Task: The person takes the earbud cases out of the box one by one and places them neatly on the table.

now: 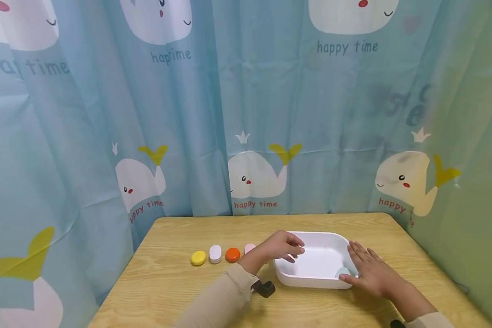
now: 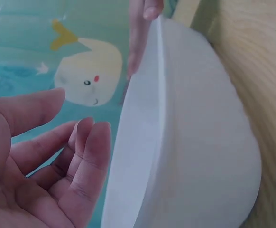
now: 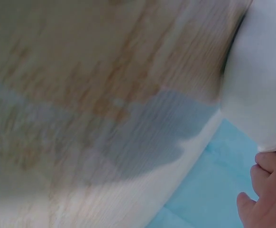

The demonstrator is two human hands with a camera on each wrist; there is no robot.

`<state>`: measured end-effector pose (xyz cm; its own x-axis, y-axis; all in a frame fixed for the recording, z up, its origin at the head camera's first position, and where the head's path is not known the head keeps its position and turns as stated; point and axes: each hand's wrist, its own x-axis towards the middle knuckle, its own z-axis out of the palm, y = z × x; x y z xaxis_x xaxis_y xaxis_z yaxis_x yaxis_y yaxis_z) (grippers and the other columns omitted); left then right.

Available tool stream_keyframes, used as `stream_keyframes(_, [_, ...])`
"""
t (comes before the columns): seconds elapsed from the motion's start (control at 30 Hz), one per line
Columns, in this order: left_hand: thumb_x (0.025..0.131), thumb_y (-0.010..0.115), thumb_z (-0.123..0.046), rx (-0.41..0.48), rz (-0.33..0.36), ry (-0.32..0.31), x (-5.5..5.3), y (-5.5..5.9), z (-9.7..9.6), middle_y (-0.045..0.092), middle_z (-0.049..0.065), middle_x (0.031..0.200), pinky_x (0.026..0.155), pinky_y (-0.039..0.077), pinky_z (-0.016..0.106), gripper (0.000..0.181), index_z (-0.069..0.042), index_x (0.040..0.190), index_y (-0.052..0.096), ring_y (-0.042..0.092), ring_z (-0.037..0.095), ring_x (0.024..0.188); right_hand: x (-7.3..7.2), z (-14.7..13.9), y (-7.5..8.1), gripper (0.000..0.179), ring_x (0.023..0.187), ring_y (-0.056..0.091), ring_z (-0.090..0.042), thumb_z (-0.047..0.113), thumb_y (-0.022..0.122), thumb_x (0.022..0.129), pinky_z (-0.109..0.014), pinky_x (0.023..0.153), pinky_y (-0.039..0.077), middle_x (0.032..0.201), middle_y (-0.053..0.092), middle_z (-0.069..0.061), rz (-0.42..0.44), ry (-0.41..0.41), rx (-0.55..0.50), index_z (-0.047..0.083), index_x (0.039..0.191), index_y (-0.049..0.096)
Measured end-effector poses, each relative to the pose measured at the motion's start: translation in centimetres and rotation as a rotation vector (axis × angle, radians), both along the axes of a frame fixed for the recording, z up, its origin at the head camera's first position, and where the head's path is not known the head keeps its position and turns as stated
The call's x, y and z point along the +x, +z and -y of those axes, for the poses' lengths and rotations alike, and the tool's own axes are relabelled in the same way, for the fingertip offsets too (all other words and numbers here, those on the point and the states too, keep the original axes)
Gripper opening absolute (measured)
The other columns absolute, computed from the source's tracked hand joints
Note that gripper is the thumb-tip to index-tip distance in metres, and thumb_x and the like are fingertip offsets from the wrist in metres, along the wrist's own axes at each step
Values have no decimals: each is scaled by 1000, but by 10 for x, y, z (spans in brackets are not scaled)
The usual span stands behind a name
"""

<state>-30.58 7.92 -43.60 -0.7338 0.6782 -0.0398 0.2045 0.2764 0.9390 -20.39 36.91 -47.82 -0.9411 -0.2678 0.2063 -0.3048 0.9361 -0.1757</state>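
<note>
A white rounded rectangular plastic tub (image 1: 317, 282) stands on the wooden table. Over its left end hovers my left hand (image 1: 281, 244), fingers loosely bent with nothing between them; the left wrist view shows this hand (image 2: 57, 166) beside the tub's wall (image 2: 204, 118). At the right end, my right hand (image 1: 371, 269) rests against the rim, fingers extended and thumb reaching over the front corner. Inside that corner lies a pale blue-green piece (image 1: 342, 272), partly hidden by the thumb. In the right wrist view only part of the right hand (image 3: 271, 190) shows, touching the tub's rim.
Left of the tub, a row of small rounded pieces lies on the table (image 1: 168, 291): yellow (image 1: 198, 258), white (image 1: 215, 254), orange-red (image 1: 232, 255) and pink (image 1: 250, 247), the last partly behind the left wrist. A whale-print curtain (image 1: 197, 114) hangs around the table's back and sides.
</note>
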Motion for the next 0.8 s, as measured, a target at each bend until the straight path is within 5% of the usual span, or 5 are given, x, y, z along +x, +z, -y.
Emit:
stream_keyframes(0.27, [89, 70, -7, 41, 22, -15, 9, -5, -27, 65, 3, 81, 62, 59, 33, 18, 3, 103, 69, 64, 18, 72, -2, 2, 3, 93, 138, 25, -47, 58, 57, 90, -64, 108, 21, 151, 28, -29, -13, -4, 35, -14, 143, 33])
stream_keyframes(0.53, [87, 72, -4, 5, 10, 41, 17, -14, -44, 64, 3, 74, 58, 58, 31, 6, -1, 93, 71, 62, 15, 66, -6, 7, 2, 92, 138, 25, -46, 59, 56, 90, -64, 108, 20, 151, 28, -28, -8, 0, 46, -13, 143, 33])
stream_keyframes(0.8, [84, 74, 0, 22, 76, 84, 21, -23, -66, 63, 4, 73, 58, 58, 33, 9, 2, 92, 70, 62, 16, 66, 1, 3, 1, 92, 138, 25, -47, 57, 58, 90, -64, 107, 21, 151, 29, -29, -6, -9, 24, -15, 142, 34])
